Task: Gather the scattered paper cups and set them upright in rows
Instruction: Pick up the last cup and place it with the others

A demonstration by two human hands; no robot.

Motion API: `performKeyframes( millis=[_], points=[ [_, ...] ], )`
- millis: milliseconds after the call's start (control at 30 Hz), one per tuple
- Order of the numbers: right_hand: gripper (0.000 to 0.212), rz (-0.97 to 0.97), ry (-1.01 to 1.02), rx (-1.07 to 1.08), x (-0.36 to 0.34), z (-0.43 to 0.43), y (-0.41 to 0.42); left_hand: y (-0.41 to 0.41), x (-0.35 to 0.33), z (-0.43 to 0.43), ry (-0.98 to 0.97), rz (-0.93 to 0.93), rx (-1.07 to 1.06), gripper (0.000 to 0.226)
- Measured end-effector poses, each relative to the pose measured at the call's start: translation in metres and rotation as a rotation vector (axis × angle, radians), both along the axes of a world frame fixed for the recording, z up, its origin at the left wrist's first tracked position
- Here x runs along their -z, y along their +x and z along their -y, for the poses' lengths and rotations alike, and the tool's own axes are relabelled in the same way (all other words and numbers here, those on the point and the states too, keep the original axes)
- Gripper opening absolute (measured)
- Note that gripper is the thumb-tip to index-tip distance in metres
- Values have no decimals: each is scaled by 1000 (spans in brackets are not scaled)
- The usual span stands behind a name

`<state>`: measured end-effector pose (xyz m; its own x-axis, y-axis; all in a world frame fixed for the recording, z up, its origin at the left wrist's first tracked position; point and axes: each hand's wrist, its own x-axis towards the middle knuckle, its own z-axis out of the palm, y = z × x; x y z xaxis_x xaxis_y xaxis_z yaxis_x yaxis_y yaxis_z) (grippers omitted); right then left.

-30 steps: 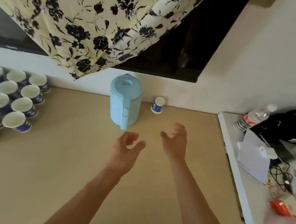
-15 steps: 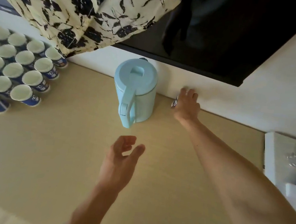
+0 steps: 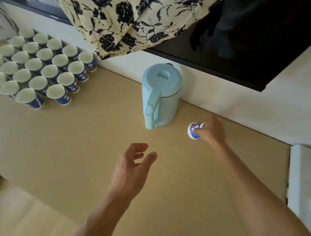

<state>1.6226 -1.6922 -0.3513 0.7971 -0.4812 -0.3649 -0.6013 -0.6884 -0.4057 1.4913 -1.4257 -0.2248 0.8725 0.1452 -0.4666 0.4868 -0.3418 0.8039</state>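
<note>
View from above a tan table, looking down along two bare forearms. The right hand reaches far forward, near the white wall, and grips a blue-and-white cup, fingers curled round its side. The cup seems tipped on its side, its long axis running roughly left to right, one round white end facing left and its other end hidden in the hand; whether it rests on the table or is lifted cannot be told. A pale blue jug stands just to the left of the cup, handle toward the viewer. The left hand hovers nearer the viewer, fingers loosely spread and holding nothing. The rows of upright cups stand well apart at the far left, so the jug sits between the held cup and its likely place. The right hand has the cup, but the left hand is nearer the rows. Bare table in front of the jug looks like the free path leftward. A white shelf bounds the table on the right, and the table's near edge shows at lower left.
</note>
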Motion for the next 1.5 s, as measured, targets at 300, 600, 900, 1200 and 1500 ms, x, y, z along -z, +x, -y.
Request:
performKeyframes(
  millis=[300,600,900,1200,1500],
  points=[
    [45,476,956,201,-89,-160,-146,-35,-17,-61,-168,14,-49,37],
    [68,498,1129,-208,-144,-334,-222,-108,-54,-217,-273,269,-87,33],
    [67,380,1092,-444,-144,-452,-230,-137,-57,-348,-205,349,-41,28],
    [75,374,1099,-336,-106,-512,-147,-62,-28,-410,-143,304,-183,24],
    [75,389,986,-149,-54,-550,-55,37,1,-449,-127,227,-230,29]
  ],
)
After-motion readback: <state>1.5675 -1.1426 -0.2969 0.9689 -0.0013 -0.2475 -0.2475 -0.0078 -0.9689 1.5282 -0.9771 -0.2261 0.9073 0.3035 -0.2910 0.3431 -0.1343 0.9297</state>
